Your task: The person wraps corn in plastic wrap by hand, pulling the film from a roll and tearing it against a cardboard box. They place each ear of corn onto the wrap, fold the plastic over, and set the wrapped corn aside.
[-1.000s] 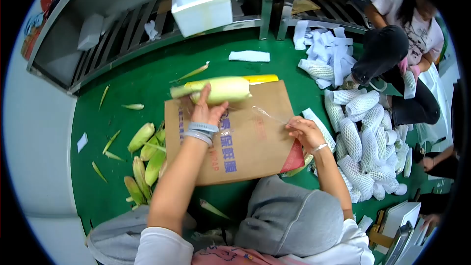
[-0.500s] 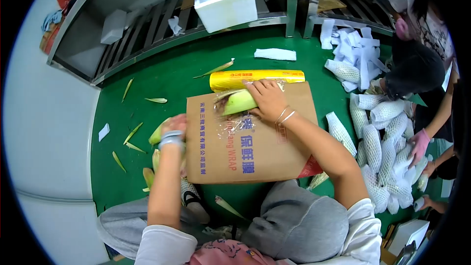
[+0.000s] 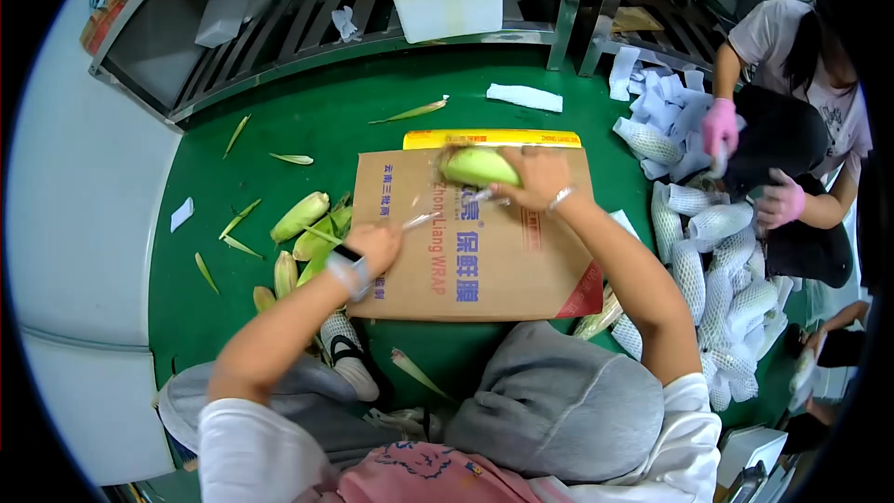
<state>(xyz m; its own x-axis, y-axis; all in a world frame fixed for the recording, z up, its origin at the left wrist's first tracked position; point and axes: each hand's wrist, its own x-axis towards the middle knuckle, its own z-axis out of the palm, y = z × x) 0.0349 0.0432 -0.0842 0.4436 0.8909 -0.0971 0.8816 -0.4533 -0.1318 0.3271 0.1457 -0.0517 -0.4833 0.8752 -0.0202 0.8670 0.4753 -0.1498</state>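
Your left hand (image 3: 374, 247) is moving in from beside the box's left edge to over its left part, fingers curling closed on a thin stretch of film (image 3: 421, 220). Your right hand (image 3: 535, 177) is gripping the corn (image 3: 478, 168) from its right end, above the upper middle of the box (image 3: 419, 270). The two hands are pulling apart, seemingly to keep the film taut between them, while the box is serving as a flat work surface. Behind the box, the roll (image 3: 492, 139) is lying along its far edge, likely for easy reach. Unwrapped ears (image 3: 303, 216) are sitting left of the box; netted ears (image 3: 717, 270) are heaping up to its right.
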